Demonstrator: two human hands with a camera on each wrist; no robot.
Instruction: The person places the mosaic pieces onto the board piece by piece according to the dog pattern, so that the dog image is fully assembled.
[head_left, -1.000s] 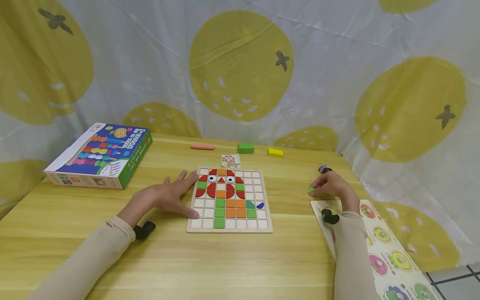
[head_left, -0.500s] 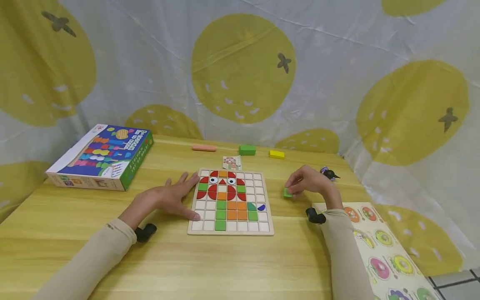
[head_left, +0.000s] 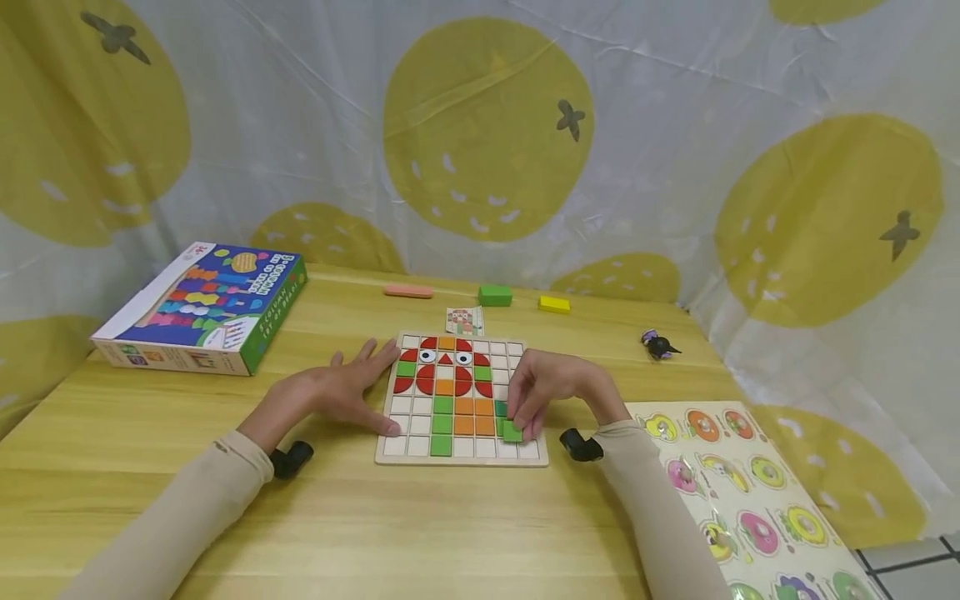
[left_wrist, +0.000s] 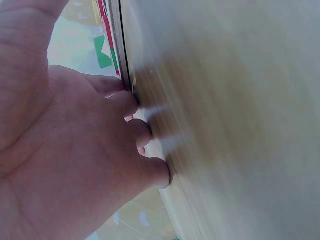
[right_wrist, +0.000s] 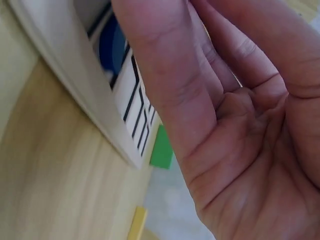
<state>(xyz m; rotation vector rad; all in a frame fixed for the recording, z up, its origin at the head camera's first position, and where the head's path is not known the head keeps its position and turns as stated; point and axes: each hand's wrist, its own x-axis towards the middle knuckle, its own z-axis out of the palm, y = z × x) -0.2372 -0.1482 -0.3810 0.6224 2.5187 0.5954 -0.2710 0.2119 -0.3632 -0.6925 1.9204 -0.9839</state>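
Observation:
A square wooden grid board point(head_left: 461, 461) lies on the table, with red, orange and green tiles and two eye pieces in its cells. My left hand point(head_left: 341, 392) rests at its left side, thumb on the lower left cells and fingers spread along the edge; in the left wrist view the left hand's fingertips point(left_wrist: 160, 172) touch the wood. Over the board's lower right, my right hand point(head_left: 551, 387) pinches a green square tile point(head_left: 512, 432), which the right hand point(right_wrist: 240, 115) hides in the right wrist view. A blue piece point(right_wrist: 112, 47) shows in a cell there.
Behind the board lie a picture card point(head_left: 465, 321), a pink stick point(head_left: 408, 291), a green block point(head_left: 495, 296) and a yellow block point(head_left: 553, 305). A toy box point(head_left: 202, 308) stands left. At right are a small black object point(head_left: 660, 344) and a fruit puzzle board point(head_left: 738, 500).
My right hand has carried the green tile leftward from beside the fruit puzzle to over the grid board's lower right. The left hand has stayed at the board's left edge.

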